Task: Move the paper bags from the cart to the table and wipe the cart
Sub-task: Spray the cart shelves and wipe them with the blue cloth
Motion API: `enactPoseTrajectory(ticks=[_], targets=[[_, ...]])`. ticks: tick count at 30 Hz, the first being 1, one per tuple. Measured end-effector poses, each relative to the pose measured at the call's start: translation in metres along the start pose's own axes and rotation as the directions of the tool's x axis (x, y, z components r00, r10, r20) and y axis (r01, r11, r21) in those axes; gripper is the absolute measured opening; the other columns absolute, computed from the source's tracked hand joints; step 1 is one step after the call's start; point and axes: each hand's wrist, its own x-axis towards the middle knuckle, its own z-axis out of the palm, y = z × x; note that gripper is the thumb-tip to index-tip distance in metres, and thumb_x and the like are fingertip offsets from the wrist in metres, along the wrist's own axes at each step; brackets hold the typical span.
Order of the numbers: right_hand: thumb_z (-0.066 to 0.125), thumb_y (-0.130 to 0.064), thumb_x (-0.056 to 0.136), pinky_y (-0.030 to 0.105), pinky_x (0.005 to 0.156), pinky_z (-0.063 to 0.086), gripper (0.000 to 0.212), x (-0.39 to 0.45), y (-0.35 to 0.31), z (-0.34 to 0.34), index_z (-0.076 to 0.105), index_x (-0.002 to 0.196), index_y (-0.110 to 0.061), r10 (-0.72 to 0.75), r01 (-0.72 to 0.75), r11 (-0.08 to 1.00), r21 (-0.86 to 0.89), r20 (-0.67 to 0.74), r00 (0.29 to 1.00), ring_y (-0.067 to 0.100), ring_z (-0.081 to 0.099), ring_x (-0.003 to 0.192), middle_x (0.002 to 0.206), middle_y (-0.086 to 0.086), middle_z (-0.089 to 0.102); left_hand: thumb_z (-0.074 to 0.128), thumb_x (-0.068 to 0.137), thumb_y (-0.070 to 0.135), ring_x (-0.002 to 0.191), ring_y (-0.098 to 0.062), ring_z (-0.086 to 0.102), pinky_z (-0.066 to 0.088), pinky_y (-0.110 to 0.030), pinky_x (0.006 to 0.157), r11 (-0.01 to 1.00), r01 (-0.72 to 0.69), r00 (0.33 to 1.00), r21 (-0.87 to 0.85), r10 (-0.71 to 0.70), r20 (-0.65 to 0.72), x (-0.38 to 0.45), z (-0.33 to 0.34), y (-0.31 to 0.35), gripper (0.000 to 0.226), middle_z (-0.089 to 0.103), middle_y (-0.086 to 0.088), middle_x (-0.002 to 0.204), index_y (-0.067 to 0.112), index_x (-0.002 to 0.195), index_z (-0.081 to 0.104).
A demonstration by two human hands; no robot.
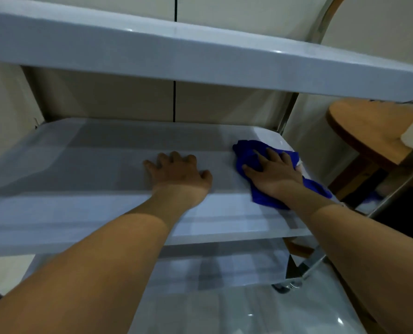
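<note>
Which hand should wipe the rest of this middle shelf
Probably the right hand: it already presses the blue cloth flat on the shelf. The left hand rests bare on it, bracing.

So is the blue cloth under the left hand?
No, the blue cloth lies under the right hand; the left hand rests on the bare shelf.

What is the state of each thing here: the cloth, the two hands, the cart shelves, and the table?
Cloth: crumpled, lying on the middle shelf, pressed under the right hand.
Right hand: fingers spread, pressing the cloth.
Left hand: resting flat on the middle shelf, holding nothing.
Middle shelf: no bags on it.
Top shelf: only its edge shows.
Table: a white thing at its edge, cut off.
</note>
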Motion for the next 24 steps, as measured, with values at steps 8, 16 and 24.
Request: enactPoseTrajectory(ticks=[8,16,24], targets=[[0.026,-0.074,0.096,0.063,0.121,0.003,0.072,-0.012,-0.068,0.004,-0.001,0.157,-0.048,-0.126,0.129,0.991,-0.046,0.075,0.989,0.031,-0.012,0.154,0.168,-0.008,-0.007,0.042,0.102,0.04,0.108,-0.027,0.057,0.046,-0.033,0.086,0.945,-0.131,0.984,-0.299,0.088,-0.153,-0.018,-0.011,-0.041,0.032,0.066,-0.008,0.114,0.014,0.101,0.061],[0.023,-0.074,0.096,0.065,0.119,0.001,0.072,-0.031,-0.207,0.027,-0.003,0.157,-0.047,-0.352,0.355,0.935,-0.007,0.106,0.93,0.031,-0.014,0.153,0.168,-0.007,-0.009,0.049,0.095,0.034,0.099,-0.034,0.061,0.052,-0.04,0.084,0.96,0.004,0.956,-0.279,-0.085,-0.28,-0.079,-0.008,-0.211,0.028,0.07,-0.008,0.103,0.015,0.098,0.07],[0.025,-0.067,0.098,0.066,0.119,0.001,0.069,-0.086,-0.338,0.039,-0.001,0.158,-0.044,-0.524,0.527,0.849,0.03,0.167,0.835,0.032,-0.013,0.153,0.168,-0.005,-0.008,0.065,0.092,0.035,0.119,-0.031,0.059,0.048,-0.04,0.102,0.968,0.046,0.883,-0.248,-0.156,-0.443,-0.196,0.008,-0.3,0.037,0.068,-0.009,0.126,0.013,0.121,0.072]])
